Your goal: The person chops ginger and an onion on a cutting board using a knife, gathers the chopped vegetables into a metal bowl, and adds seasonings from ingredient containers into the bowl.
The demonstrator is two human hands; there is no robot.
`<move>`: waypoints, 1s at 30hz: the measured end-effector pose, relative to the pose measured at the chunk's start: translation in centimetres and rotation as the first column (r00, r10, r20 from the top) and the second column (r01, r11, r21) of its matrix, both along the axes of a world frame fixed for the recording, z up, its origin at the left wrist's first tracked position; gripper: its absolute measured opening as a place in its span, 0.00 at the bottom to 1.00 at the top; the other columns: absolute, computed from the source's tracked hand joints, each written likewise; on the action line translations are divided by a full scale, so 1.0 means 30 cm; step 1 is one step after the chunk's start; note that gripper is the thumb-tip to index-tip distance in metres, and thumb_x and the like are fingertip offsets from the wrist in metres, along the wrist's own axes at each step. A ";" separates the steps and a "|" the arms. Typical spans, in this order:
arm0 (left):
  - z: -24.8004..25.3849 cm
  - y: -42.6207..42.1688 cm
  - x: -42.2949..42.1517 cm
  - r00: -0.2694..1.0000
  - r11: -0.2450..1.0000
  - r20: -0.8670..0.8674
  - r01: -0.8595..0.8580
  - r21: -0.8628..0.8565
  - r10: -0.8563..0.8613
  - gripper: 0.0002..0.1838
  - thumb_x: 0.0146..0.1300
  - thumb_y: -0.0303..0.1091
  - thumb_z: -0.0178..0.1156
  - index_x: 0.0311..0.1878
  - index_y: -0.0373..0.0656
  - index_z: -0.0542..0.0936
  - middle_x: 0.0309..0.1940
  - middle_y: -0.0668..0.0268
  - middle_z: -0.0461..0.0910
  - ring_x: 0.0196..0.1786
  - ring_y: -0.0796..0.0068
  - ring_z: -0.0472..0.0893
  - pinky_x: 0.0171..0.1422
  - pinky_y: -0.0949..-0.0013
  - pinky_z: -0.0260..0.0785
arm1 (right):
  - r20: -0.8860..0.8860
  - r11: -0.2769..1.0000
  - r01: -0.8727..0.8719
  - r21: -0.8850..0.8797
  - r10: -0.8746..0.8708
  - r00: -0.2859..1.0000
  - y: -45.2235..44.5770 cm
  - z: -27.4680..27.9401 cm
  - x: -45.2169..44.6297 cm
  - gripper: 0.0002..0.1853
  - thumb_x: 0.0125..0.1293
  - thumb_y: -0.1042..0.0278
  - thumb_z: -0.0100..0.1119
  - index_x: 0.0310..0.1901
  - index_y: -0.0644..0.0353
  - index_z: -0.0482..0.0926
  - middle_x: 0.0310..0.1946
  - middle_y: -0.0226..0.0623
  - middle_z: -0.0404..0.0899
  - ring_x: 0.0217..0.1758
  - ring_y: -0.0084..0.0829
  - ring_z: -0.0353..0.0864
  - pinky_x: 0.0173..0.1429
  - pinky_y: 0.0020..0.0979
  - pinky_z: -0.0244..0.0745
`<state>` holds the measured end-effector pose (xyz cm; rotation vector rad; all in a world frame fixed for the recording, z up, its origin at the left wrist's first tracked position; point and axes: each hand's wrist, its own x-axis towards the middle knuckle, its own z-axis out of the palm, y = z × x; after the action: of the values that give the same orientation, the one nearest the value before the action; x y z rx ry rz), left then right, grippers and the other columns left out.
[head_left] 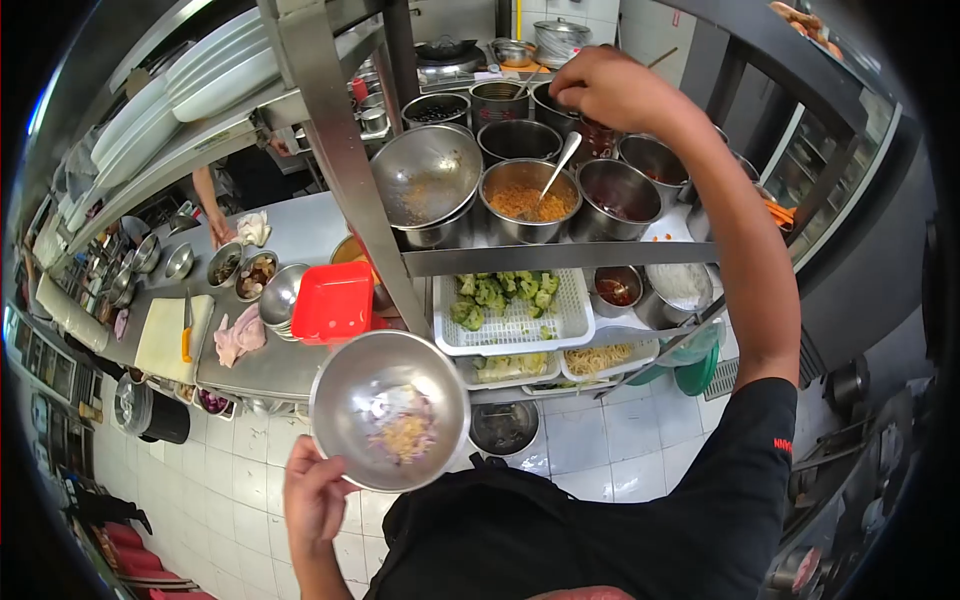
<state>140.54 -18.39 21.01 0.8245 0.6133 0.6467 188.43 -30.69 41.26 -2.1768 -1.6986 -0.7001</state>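
Note:
My left hand [318, 490] grips the rim of a steel mixing bowl [340, 440], thumb over the edge. Inside it lie chopped purple onion, a yellowish minced ingredient [408, 438] and some white stuff. Far across the upper shelf, my right hand [608, 88] hangs over the back row of metal containers, its fingers curled downward and closed. Whatever they hold is hidden. Just below that hand is a jar of dark red contents [597, 138]. In front stands a steel pot of orange crumbly food [520, 200] with a spoon [562, 165] in it.
Under the shelf bar sits a white basket of broccoli [510, 300], beside noodles [598, 358]. To the left are a red plastic basket [335, 300], a knife [186, 330] on a cutting board, and raw meat [240, 335]. Another person's hand [220, 228] rests near small bowls. A metal post [345, 150] rises between.

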 end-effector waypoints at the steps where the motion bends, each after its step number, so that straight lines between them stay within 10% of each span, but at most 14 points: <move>1: 0.020 0.016 -0.025 0.999 0.999 -0.008 -0.044 0.016 0.044 0.09 0.60 0.16 0.57 0.38 0.40 0.71 0.37 0.59 0.81 0.36 0.66 0.86 0.39 0.58 0.88 | -0.146 0.972 0.079 -0.220 -0.113 0.983 0.047 0.022 0.000 0.13 0.61 0.67 0.63 0.44 0.64 0.86 0.40 0.46 0.87 0.42 0.42 0.86 0.51 0.38 0.78; 12: 0.077 0.335 -0.060 0.978 0.956 0.060 -0.208 0.206 0.199 0.08 0.63 0.19 0.56 0.39 0.42 0.69 0.36 0.63 0.80 0.34 0.76 0.84 0.40 0.64 0.87 | 0.024 0.494 0.285 -0.822 -0.470 0.883 0.420 -0.187 0.147 0.07 0.52 0.65 0.70 0.24 0.59 0.85 0.25 0.35 0.83 0.26 0.33 0.81 0.33 0.38 0.75; 23: 0.216 0.504 0.090 0.904 0.900 0.039 0.420 0.115 -0.426 0.13 0.56 0.11 0.58 0.43 0.36 0.73 0.41 0.55 0.81 0.39 0.64 0.86 0.34 0.63 0.85 | -0.043 0.766 0.378 -0.521 -0.465 0.884 0.394 -0.255 0.152 0.12 0.43 0.83 0.57 0.32 0.69 0.86 0.39 0.57 0.85 0.45 0.53 0.86 0.41 0.45 0.81; 30: 0.256 0.356 0.253 0.801 0.789 -0.081 0.598 0.141 -0.593 0.13 0.59 0.11 0.60 0.43 0.37 0.73 0.43 0.58 0.80 0.40 0.67 0.86 0.41 0.62 0.88 | -0.143 0.741 0.173 -0.649 -0.342 0.929 0.333 -0.207 0.104 0.14 0.52 0.73 0.53 0.34 0.73 0.85 0.36 0.59 0.84 0.39 0.52 0.86 0.41 0.47 0.78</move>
<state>148.13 -7.72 28.68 1.1171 0.2950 0.0962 191.56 -20.69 35.06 -2.8400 -1.6565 0.1548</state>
